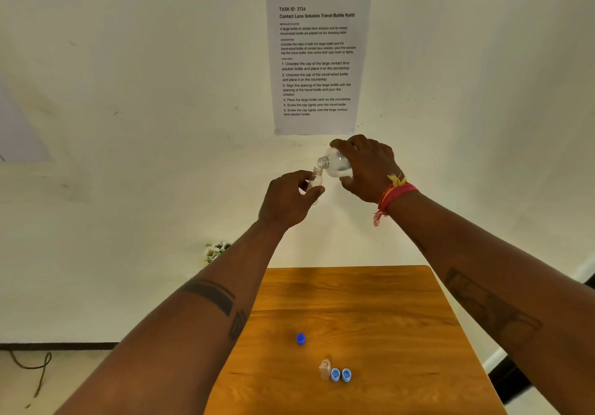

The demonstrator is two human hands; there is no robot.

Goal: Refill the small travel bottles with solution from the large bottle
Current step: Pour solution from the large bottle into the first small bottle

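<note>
My left hand (288,200) grips a small clear travel bottle (316,179), held upright and uncapped, high above the table. My right hand (367,167) holds the large clear bottle (335,163) tipped on its side, its open neck just over the small bottle's mouth. On the wooden table (354,295) a second small clear bottle (325,369) stands uncapped. Two light blue caps (340,375) lie right beside it, and a darker blue cap (300,338) sits alone further back.
A printed task sheet (317,60) hangs on the white wall behind my hands. A small bunch of flowers (216,250) shows left of the table's far edge. A dark cable (35,369) trails on the floor at the lower left.
</note>
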